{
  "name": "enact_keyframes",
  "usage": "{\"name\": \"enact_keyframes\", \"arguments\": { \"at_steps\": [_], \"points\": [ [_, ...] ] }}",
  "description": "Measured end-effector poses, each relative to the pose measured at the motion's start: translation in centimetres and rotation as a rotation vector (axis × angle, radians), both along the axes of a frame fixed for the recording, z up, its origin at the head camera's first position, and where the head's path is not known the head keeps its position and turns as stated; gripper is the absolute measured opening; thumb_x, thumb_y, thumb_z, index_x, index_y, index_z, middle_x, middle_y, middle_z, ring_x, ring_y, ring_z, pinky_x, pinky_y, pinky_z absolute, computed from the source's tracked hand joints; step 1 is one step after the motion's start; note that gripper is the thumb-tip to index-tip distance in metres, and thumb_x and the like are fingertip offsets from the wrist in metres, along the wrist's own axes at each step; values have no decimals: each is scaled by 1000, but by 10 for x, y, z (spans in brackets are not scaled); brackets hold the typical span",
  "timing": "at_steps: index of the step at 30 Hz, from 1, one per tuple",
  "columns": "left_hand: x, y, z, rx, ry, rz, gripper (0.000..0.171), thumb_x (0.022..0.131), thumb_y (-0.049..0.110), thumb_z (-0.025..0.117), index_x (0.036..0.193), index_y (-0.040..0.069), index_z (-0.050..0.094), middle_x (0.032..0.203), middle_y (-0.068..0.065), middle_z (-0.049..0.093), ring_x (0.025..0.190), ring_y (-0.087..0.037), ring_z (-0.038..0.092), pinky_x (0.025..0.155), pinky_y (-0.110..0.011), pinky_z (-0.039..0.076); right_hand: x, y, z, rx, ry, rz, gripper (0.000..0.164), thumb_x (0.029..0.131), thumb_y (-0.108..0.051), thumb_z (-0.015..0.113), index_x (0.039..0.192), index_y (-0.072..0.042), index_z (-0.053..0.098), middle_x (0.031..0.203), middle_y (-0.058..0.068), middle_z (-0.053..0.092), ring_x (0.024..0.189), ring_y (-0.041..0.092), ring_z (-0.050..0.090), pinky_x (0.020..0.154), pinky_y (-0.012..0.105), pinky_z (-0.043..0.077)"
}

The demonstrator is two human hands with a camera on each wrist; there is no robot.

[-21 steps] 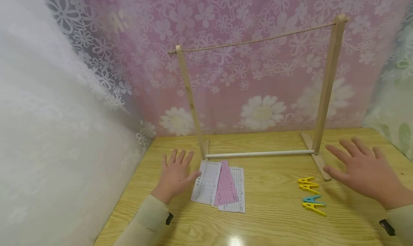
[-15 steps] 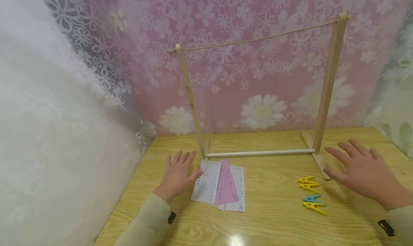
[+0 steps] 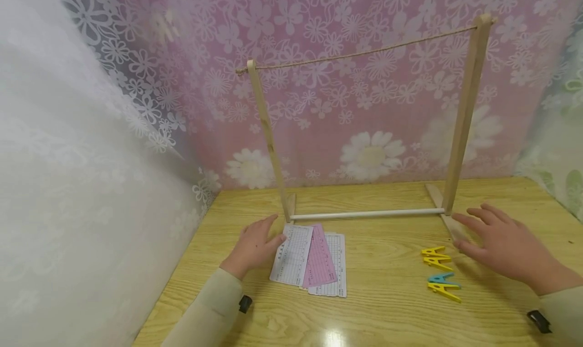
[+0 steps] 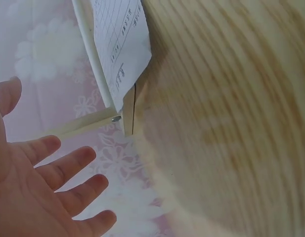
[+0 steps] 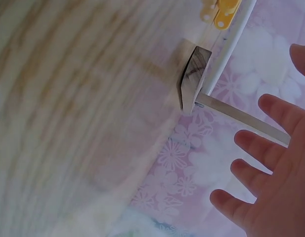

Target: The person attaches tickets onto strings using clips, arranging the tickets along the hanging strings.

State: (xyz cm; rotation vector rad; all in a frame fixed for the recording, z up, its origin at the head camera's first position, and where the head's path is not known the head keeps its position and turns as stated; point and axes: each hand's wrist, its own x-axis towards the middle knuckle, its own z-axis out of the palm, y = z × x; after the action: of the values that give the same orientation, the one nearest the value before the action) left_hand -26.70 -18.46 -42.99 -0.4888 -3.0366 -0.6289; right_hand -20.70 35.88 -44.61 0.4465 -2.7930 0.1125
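My left hand (image 3: pixel 254 246) hovers just left of a fanned pile of printed paper slips, its fingers spread and holding nothing. A white slip (image 3: pixel 291 256) lies on the left of the pile, a pink slip (image 3: pixel 320 258) in the middle, another white slip (image 3: pixel 337 266) on the right. At the right, my right hand (image 3: pixel 510 248) is held with loosely extended fingers beside several small clothespins. Yellow clothespins (image 3: pixel 436 262) and a blue clothespin (image 3: pixel 441 278) lie on the table. In the left wrist view, a white slip (image 4: pixel 120 44) shows beyond the fingers.
Behind the slips stands a wooden frame with a left post (image 3: pixel 268 139), a right post (image 3: pixel 464 119), a twine line (image 3: pixel 364 53) across the top and a white rod (image 3: pixel 364 215) at the bottom. A floral curtain (image 3: pixel 319 124) hangs behind the wooden table (image 3: pixel 378 306).
My left hand has turned and shifted slightly right, nearer the slips. My right hand has moved a little left toward the clothespins. The slips and clothespins stay where they were.
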Motion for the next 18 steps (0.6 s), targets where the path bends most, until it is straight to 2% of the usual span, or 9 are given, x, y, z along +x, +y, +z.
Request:
{"name": "enact_keyframes", "arguments": {
  "at_steps": [5,9,14,18],
  "points": [
    [-8,-3,-6,126,-103,30,72,101,54,54,158,15,34,150,-13,49,135,-33,48,108,-55,38,-2,0,-4,-19,-33,19,68,89,-54,72,139,-11,59,137,29,49,124,55,41,88,74,39],
    [-13,-5,-8,203,-179,52,72,101,54,54,158,15,34,146,-14,52,131,-34,52,104,-56,41,-2,-3,-5,-31,-72,24,64,91,-55,70,137,-11,62,130,25,55,115,53,49,86,71,42],
    [-20,-6,-13,229,-232,58,64,103,49,54,155,15,39,132,-12,59,111,-26,60,91,-50,49,-2,-3,-6,-70,-115,36,53,93,-50,70,130,-13,68,116,15,61,102,44,56,80,62,47],
    [-28,-7,-18,226,-277,55,58,104,44,54,153,14,43,129,-12,60,101,-22,61,84,-46,51,-4,-3,-5,-96,-152,39,48,93,-48,71,127,-13,71,110,12,61,98,39,56,77,58,48]
  ]
}}
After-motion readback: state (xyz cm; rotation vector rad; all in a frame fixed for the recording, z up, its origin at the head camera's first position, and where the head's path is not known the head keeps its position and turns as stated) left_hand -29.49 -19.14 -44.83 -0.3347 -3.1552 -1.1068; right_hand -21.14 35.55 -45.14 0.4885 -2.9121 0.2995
